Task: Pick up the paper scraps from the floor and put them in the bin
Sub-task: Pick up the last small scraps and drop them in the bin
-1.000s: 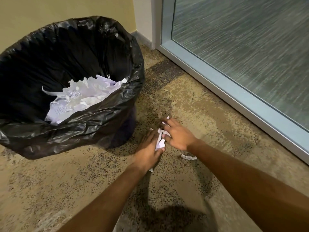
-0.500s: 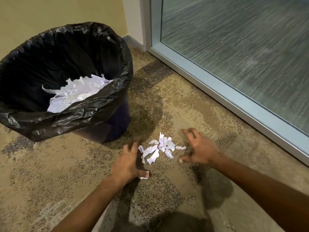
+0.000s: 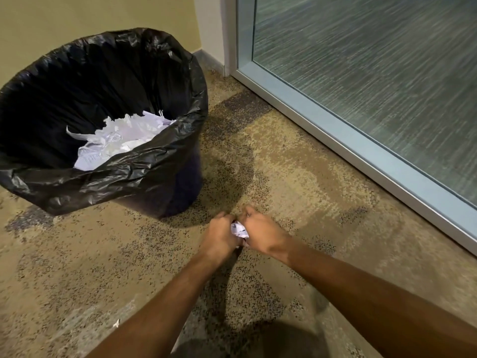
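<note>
Half a second back the paper scraps (image 3: pixel 239 229) lay fanned out loose on the floor (image 3: pixel 296 177) in front of the bin (image 3: pixel 124 177), hands apart on either side. Now both hands have closed in and the scraps sit bunched into one white wad between them. Meaning: this batch looks gathered, ready to lift and carry to the bin; the lift itself is not yet made.

Left hand (image 3: pixel 219 235): fingers curled inward, pressing the wad from its side, knuckles up, low to the floor just forward of the bin's base.
Right hand (image 3: pixel 260 229): fingers curled over the wad from the opposite side, thumb edges of the two hands nearly touching. Both forearms run in from the near side and converge at the wad.

One small white fleck (image 3: pixel 116 323) lies on the floor well clear of the bin, on the near side, beside the left forearm; probably a stray scrap to collect.

Bin: black liner (image 3: pixel 165 65), white paper already inside (image 3: pixel 124 140).
</note>
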